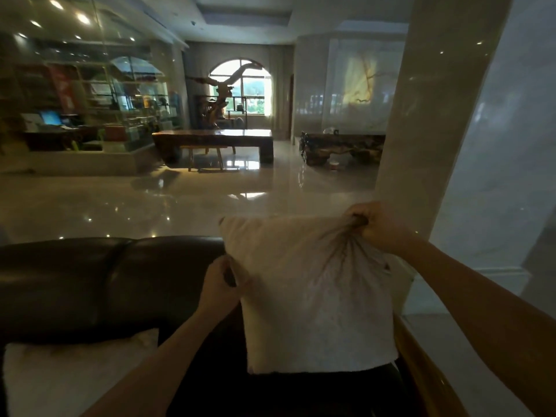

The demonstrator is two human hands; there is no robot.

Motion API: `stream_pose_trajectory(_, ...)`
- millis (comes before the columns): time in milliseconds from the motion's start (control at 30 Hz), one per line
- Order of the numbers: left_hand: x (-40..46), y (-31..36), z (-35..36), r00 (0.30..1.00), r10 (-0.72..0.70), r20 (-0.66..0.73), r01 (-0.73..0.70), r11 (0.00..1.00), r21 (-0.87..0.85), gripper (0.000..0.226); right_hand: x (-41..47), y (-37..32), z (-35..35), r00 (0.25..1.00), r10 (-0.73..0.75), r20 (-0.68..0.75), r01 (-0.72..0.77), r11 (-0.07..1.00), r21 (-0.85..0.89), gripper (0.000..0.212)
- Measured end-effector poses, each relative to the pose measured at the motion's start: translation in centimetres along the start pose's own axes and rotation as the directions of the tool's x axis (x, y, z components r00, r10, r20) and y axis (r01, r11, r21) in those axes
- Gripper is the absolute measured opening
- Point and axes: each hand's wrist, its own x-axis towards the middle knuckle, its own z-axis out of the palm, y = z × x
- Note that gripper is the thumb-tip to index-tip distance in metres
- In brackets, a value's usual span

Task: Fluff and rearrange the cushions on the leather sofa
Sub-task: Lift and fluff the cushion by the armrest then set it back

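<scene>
over the sofa [90,275]: cushion [313,296] held upright.
right hand [376,225] fisted on top corner, left hand [219,284] pinched on side edge; likely best shaken evenly.

Two pale square fabric cushions: one far right [316,296], one near left [60,377]. One dark leather sofa [90,281]. Two hands: left [219,284], right [376,224].

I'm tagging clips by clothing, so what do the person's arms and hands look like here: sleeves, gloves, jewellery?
Both forearms are bare as far as the picture shows: no sleeve in view. The left hand and the right hand wear no gloves. No watch, bracelet or ring can be made out, though the light is dim and the fingers are partly hidden.
</scene>
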Motion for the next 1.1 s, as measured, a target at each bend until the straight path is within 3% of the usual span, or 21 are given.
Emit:
stream_pose_trajectory(100, 0.1, 3.2, 0.4, 0.984, 0.178, -0.025, -0.168, 0.96, 0.224, 0.099, 0.4, -1.6, 0.4, 0.992, -0.075, 0.099, 0.09, 0.983, -0.16, 0.035)
stream_pose_trajectory(167, -0.2, 4.5, 0.9, 0.957, 0.28, 0.081, -0.289, 0.876, 0.387, 0.109, 0.6, -2.6, 0.5, 0.978, -0.084, 0.192, 0.123, 0.971, -0.203, 0.035)
stream_pose_trajectory(300, -1.2, 7.1, 1.7, 0.828, 0.374, 0.418, -0.488, 0.847, 0.209, 0.1, 0.7, -4.0, 0.7, 0.954, -0.112, 0.279, 0.188, 0.946, -0.264, 0.045)
stream_pose_trajectory(367, -1.3, 7.7, 2.1, 0.817, 0.368, 0.443, -0.49, 0.848, 0.199, 0.098, 0.7, -4.4, 1.0, 0.948, -0.145, 0.282, 0.227, 0.932, -0.283, 0.046)
stream_pose_trajectory(500, -1.9, 6.4, 3.9, 0.873, 0.37, 0.317, -0.443, 0.874, 0.2, 0.052, 1.0, -3.6, 2.2, 0.928, -0.245, 0.281, 0.333, 0.883, -0.33, 0.04)
stream_pose_trajectory(667, -2.7, 4.3, 5.4, 0.963, 0.232, 0.138, -0.222, 0.971, -0.084, 0.025, 0.6, -2.5, 3.1, 0.892, -0.426, 0.151, 0.45, 0.869, -0.207, 0.03)
stream_pose_trajectory(767, -2.3, 3.4, 4.4, 0.985, 0.106, 0.139, -0.07, 0.967, -0.244, 0.025, -1.0, 0.3, 3.1, 0.979, -0.191, -0.065, 0.181, 0.974, -0.134, 0.045)
stream_pose_trajectory(867, -1.7, 1.9, 2.8, 0.99, -0.05, 0.13, 0.096, 0.92, -0.38, 0.037, -4.6, 4.0, 3.1, 0.936, 0.202, -0.287, -0.158, 0.973, 0.168, 0.054)
stream_pose_trajectory(933, -1.3, 0.6, 2.2, 0.978, -0.15, 0.145, 0.201, 0.867, -0.455, 0.048, -7.2, 5.2, 3.2, 0.809, 0.518, -0.279, -0.388, 0.827, 0.407, 0.054)
stream_pose_trajectory(1000, -1.2, -0.1, 1.6, 0.962, -0.213, 0.17, 0.271, 0.81, -0.519, 0.056, -9.9, 7.0, 4.0, 0.604, 0.778, -0.173, -0.521, 0.55, 0.653, 0.053)
stream_pose_trajectory(1067, -1.2, -0.8, 1.3, 0.947, -0.25, 0.202, 0.321, 0.756, -0.57, 0.058, -12.3, 9.1, 5.5, 0.396, 0.918, -0.012, -0.627, 0.28, 0.727, 0.073)
stream_pose_trajectory(1100, -1.2, -1.0, 1.2, 0.942, -0.259, 0.215, 0.337, 0.732, -0.592, 0.053, -13.3, 10.3, 6.6, 0.333, 0.938, 0.095, -0.68, 0.169, 0.713, 0.084)
